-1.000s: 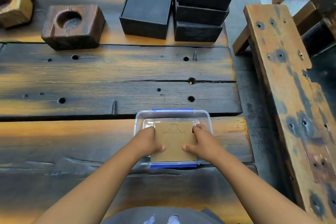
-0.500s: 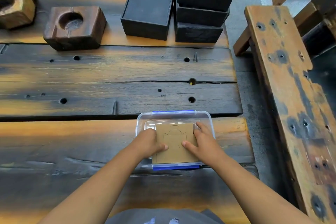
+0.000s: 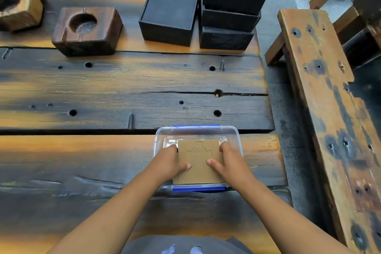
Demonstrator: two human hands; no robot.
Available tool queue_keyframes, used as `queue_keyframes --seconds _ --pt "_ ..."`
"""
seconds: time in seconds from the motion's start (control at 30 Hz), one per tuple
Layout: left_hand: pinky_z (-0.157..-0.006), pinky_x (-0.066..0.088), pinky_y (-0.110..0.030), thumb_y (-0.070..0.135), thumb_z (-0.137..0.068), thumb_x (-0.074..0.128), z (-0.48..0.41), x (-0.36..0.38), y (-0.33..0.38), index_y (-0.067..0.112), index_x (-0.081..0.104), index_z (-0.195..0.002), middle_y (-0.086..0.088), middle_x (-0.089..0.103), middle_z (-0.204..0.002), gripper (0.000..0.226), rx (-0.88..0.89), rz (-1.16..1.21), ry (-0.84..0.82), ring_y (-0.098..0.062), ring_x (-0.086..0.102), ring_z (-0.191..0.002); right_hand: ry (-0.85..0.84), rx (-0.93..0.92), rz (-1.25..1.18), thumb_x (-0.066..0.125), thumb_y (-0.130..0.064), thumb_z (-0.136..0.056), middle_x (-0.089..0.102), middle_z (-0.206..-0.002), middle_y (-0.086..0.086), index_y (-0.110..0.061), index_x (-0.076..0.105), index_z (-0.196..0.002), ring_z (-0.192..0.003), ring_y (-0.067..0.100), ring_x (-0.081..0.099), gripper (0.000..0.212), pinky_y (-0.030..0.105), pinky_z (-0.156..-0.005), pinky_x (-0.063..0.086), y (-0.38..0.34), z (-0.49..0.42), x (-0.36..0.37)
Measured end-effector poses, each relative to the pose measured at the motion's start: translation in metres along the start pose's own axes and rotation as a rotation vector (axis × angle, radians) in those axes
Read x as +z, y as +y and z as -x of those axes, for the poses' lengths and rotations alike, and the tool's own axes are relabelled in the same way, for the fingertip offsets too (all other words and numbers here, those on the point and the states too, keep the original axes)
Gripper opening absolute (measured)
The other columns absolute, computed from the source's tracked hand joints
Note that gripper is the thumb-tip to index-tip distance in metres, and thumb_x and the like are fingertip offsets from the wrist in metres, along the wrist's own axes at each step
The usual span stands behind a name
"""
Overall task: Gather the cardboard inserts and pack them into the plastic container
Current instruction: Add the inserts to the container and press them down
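A clear plastic container (image 3: 235, 136) with blue clips sits on the wooden table near its front right. A brown cardboard insert (image 3: 199, 154) with a cut outline lies over its opening, the near edge resting on the container's front rim. My left hand (image 3: 171, 161) grips the insert's left edge, thumb on top. My right hand (image 3: 228, 161) grips the right edge the same way. Whether more inserts lie under the top one is hidden.
Two wooden blocks with round hollows (image 3: 86, 29) (image 3: 18, 4) stand at the back left. Black boxes (image 3: 169, 12) stand at the back middle, with a stack of black boxes (image 3: 228, 18) beside them holding small packets. A wooden bench (image 3: 321, 97) runs along the right.
Both hands have pushed the insert slightly farther into the container; the thumbs have drawn closer together on top of it.
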State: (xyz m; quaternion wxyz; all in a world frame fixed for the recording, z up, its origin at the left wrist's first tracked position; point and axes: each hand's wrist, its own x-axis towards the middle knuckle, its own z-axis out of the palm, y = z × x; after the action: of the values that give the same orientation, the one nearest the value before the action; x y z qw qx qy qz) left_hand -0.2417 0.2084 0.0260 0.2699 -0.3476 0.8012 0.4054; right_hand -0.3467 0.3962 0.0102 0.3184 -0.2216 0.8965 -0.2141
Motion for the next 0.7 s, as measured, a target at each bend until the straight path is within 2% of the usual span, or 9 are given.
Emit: queue_keyframes --seconds 0.13,0.27,0.33,0.4,0.47,0.57,0.63,0.7 --pt "-0.085 0.056 -0.034 0.035 -0.077 0.08 -0.005 -0.008 0.004 0.016 0.062 -0.119 -0.003 0.068 -0.116 0.05 -0.054 0.085 -0.119 -0.021 0.065 -0.1 -0.064 0.028 -0.01 0.065 -0.05 -0.085 0.067 -0.106 -0.004 -0.022 0.053 -0.112 -0.096 0.018 0.064 0.04 0.031 -0.074 0.05 -0.003 -0.003 -0.002" --pt "-0.097 0.053 -0.044 0.018 -0.08 0.079 -0.004 -0.011 0.006 0.01 0.058 -0.117 -0.009 0.067 -0.117 0.044 -0.176 0.357 -0.163 -0.027 0.065 -0.105 -0.115 0.163 -0.177 0.068 -0.045 -0.084 0.063 -0.11 -0.008 -0.021 0.055 -0.121 -0.102 0.017 0.063 0.046 0.03 -0.082 0.05 -0.007 -0.006 -0.001" --pt "-0.096 0.053 -0.046 0.01 -0.082 0.076 -0.003 -0.007 0.006 0.013 0.051 -0.105 -0.012 0.063 -0.114 0.034 -0.248 0.516 -0.144 -0.029 0.063 -0.103 -0.127 0.204 -0.273 0.069 -0.039 -0.085 0.065 -0.113 -0.004 -0.02 0.054 -0.119 -0.101 0.016 0.063 0.042 0.032 -0.085 0.053 -0.008 -0.007 0.003" --pt "-0.089 0.054 -0.042 0.004 -0.083 0.073 -0.002 -0.002 0.007 0.016 0.047 -0.098 -0.012 0.061 -0.113 0.031 -0.284 0.594 -0.121 -0.028 0.061 -0.099 -0.141 0.237 -0.339 0.069 -0.034 -0.085 0.065 -0.113 -0.002 -0.02 0.052 -0.117 -0.1 0.017 0.063 0.039 0.033 -0.087 0.053 -0.01 -0.007 0.007" --pt "-0.084 0.052 -0.039 0.002 -0.085 0.07 -0.001 0.003 0.008 0.015 0.047 -0.103 -0.012 0.06 -0.115 0.032 -0.294 0.625 -0.101 -0.028 0.06 -0.1 -0.144 0.274 -0.385 0.07 -0.032 -0.085 0.064 -0.111 -0.001 -0.019 0.052 -0.116 -0.1 0.017 0.063 0.038 0.033 -0.087 0.053 -0.011 -0.007 0.01" --pt "-0.094 0.052 -0.045 0.0 -0.086 0.067 -0.001 0.006 0.008 0.01 0.049 -0.116 -0.015 0.06 -0.122 0.037 -0.318 0.7 -0.101 -0.032 0.059 -0.109 -0.134 0.331 -0.478 0.071 -0.031 -0.085 0.064 -0.106 -0.004 -0.024 0.052 -0.114 -0.095 0.014 0.064 0.035 0.028 -0.076 0.052 -0.009 -0.006 0.01" --pt "-0.092 0.053 -0.045 -0.001 -0.085 0.067 -0.002 0.005 0.008 0.01 0.05 -0.113 -0.016 0.06 -0.122 0.034 -0.332 0.743 -0.105 -0.033 0.059 -0.109 -0.121 0.358 -0.538 0.073 -0.032 -0.084 0.063 -0.103 -0.007 -0.027 0.051 -0.111 -0.089 0.008 0.063 0.035 0.022 -0.068 0.051 -0.008 -0.004 0.01" --pt "-0.087 0.053 -0.042 -0.001 -0.084 0.07 -0.001 0.006 0.007 0.013 0.05 -0.1 -0.015 0.061 -0.119 0.029 -0.337 0.762 -0.093 -0.032 0.06 -0.106 -0.123 0.38 -0.546 0.074 -0.033 -0.083 0.063 -0.104 -0.006 -0.024 0.05 -0.114 -0.089 0.008 0.063 0.04 0.024 -0.07 0.053 -0.006 -0.002 0.011"
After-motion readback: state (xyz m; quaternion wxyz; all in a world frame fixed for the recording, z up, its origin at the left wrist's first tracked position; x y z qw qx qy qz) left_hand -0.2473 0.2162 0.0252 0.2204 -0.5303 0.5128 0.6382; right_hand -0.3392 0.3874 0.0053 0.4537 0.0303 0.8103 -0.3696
